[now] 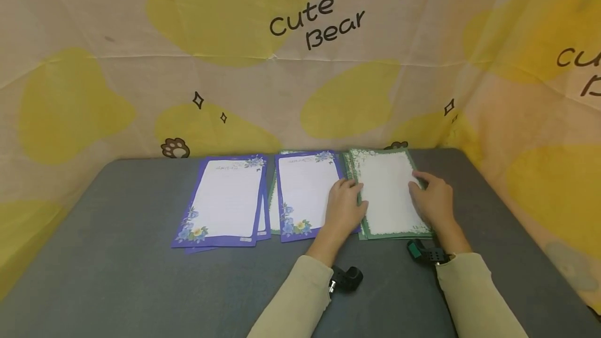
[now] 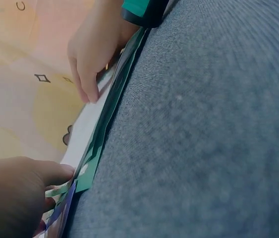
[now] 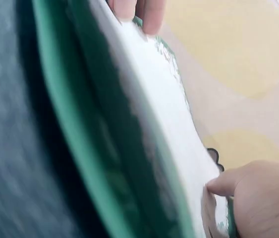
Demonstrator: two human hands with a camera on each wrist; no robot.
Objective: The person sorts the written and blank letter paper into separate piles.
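Both hands are at a stack of green-bordered stationery sheets (image 1: pixel 387 192), which overlap with their edges slightly fanned. My left hand (image 1: pixel 345 205) pinches their left edge, thumb on top, and lies across the neighbouring purple-bordered sheet (image 1: pixel 305 186). In the left wrist view, the left thumb (image 2: pixel 60 172) presses at the green edge. On the opposite side, my right hand (image 1: pixel 434 200) holds the right edge with its thumb on the white face. The right wrist view shows the right hand (image 3: pixel 265 201) at that edge and the sheets bowed.
Farther left lies another pile of purple-bordered sheets (image 1: pixel 225 197) with blue flowers. Green-edged paper (image 1: pixel 274 207) peeks out between the purple piles. The grey table (image 1: pixel 117 275) ends at a printed cloth backdrop (image 1: pixel 235 25). Black wrist devices (image 1: pixel 347 278) hang under both forearms.
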